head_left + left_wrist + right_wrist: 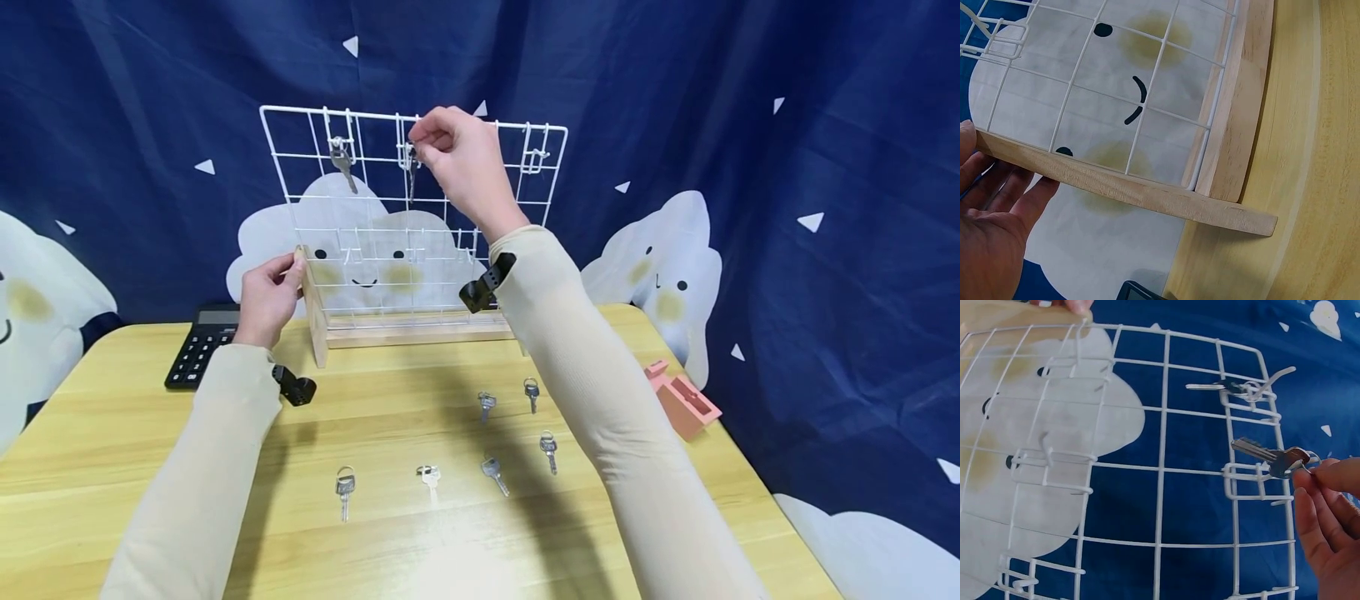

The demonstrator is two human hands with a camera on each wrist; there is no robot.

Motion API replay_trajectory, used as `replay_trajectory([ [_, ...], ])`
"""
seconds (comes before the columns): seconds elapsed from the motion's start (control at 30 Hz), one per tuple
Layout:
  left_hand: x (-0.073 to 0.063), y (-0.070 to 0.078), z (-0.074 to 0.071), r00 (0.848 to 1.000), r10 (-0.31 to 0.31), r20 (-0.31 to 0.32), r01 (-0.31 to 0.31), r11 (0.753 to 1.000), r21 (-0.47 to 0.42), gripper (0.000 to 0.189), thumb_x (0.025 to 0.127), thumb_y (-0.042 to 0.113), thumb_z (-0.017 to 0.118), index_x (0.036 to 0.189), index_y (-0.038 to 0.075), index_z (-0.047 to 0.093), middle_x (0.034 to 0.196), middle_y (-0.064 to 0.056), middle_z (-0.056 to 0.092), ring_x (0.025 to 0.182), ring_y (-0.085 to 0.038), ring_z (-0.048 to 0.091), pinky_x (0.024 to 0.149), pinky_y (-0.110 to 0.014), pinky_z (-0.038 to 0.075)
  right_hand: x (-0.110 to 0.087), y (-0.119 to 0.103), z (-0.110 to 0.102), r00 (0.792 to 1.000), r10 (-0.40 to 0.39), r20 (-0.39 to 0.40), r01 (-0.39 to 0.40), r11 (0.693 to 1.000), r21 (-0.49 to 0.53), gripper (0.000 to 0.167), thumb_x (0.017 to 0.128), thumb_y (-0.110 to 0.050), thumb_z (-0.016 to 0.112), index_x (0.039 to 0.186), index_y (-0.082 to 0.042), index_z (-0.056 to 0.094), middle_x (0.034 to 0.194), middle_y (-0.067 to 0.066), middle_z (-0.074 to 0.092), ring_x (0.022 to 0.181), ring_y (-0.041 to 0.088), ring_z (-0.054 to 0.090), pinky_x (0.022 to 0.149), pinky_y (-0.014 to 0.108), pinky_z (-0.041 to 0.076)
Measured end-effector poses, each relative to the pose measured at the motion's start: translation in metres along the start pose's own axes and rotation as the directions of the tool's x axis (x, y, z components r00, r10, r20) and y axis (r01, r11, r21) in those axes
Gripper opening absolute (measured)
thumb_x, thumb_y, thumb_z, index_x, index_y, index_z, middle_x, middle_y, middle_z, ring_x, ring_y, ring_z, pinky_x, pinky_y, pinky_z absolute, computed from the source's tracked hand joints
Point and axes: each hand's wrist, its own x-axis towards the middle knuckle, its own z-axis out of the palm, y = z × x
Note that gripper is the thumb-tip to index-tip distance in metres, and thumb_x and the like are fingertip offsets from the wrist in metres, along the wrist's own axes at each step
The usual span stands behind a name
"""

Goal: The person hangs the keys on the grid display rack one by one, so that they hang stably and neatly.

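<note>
A white wire grid rack [1164,425] with hooks stands in a wooden frame on the table. Its left wooden post [1116,182] is gripped by my left hand [264,304], thumb on the near side and fingers behind. My right hand [471,167] is up at the rack's top row, pinching a silver key [1252,450] by its ring. In the right wrist view this key overlaps the middle top hook [1244,487]. One more key [342,164] hangs from the top-left hook beside it.
Several loose keys with rings, such as one key [345,492], lie on the wooden table [135,417] before the rack. A black calculator [197,354] sits behind my left forearm. On the right edge stands a pink box-like object [684,404]. A dark blue curtain [637,100] hangs behind.
</note>
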Motion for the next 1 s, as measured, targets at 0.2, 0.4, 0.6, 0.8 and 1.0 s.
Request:
replay_trajectory([
  [0.2, 0.002, -0.003, -0.001, 1.000, 0.009, 0.014, -0.009, 1.000, -0.012, 0.055, 0.104, 0.038, 0.044, 0.147, 0.004, 0.045, 0.139, -0.018, 0.049, 0.120, -0.026, 0.050, 0.101, -0.038, 0.048, 0.001, 0.011, 0.008, 0.998, -0.065, -0.012, 0.062, 0.990, -0.126, 0.012, 0.094, 0.000, 0.062, 0.099, -0.002, 0.072, 0.095, 0.002, 0.066, 0.084, 0.008, 0.059, 0.076, 0.011, 0.047],
  [0.4, 0.002, -0.003, 0.000, 1.000, 0.021, 0.020, -0.021, 1.000, -0.016, 0.056, 0.104, 0.039, 0.045, 0.147, 0.003, 0.045, 0.139, -0.018, 0.049, 0.120, -0.027, 0.050, 0.101, -0.038, 0.048, -0.003, 0.015, 0.009, 0.997, -0.062, -0.037, 0.058, 0.993, -0.105, 0.013, 0.094, 0.000, 0.061, 0.103, -0.001, 0.071, 0.099, 0.005, 0.064, 0.087, 0.009, 0.060, 0.077, 0.011, 0.047],
  [0.6, 0.001, -0.002, -0.001, 1.000, 0.024, 0.014, -0.023, 0.999, -0.023, 0.055, 0.104, 0.037, 0.045, 0.146, 0.002, 0.045, 0.137, -0.019, 0.050, 0.119, -0.025, 0.051, 0.101, -0.038, 0.049, -0.017, 0.017, 0.009, 0.997, -0.069, -0.025, 0.067, 0.994, -0.086, 0.012, 0.094, -0.002, 0.063, 0.105, -0.001, 0.069, 0.100, 0.004, 0.062, 0.088, 0.009, 0.059, 0.078, 0.013, 0.049],
  [0.8, 0.000, 0.000, -0.001, 1.000, 0.013, 0.009, -0.013, 0.998, -0.056, 0.053, 0.104, 0.034, 0.046, 0.145, 0.000, 0.045, 0.138, -0.019, 0.048, 0.124, -0.027, 0.050, 0.102, -0.037, 0.048, -0.037, 0.023, 0.006, 0.992, -0.125, 0.004, 0.125, 0.991, -0.056, 0.011, 0.093, -0.002, 0.064, 0.103, -0.002, 0.069, 0.098, 0.002, 0.062, 0.088, 0.009, 0.058, 0.077, 0.019, 0.053],
  [1.0, -0.001, 0.001, 0.000, 1.000, 0.008, 0.023, -0.007, 0.998, -0.063, 0.053, 0.104, 0.033, 0.046, 0.145, 0.000, 0.045, 0.140, -0.018, 0.047, 0.127, -0.029, 0.048, 0.103, -0.038, 0.047, -0.062, 0.030, 0.002, 0.987, -0.089, 0.133, 0.090, 0.996, -0.006, 0.011, 0.095, -0.002, 0.064, 0.104, -0.004, 0.069, 0.099, 0.001, 0.062, 0.089, 0.009, 0.059, 0.077, 0.019, 0.053],
])
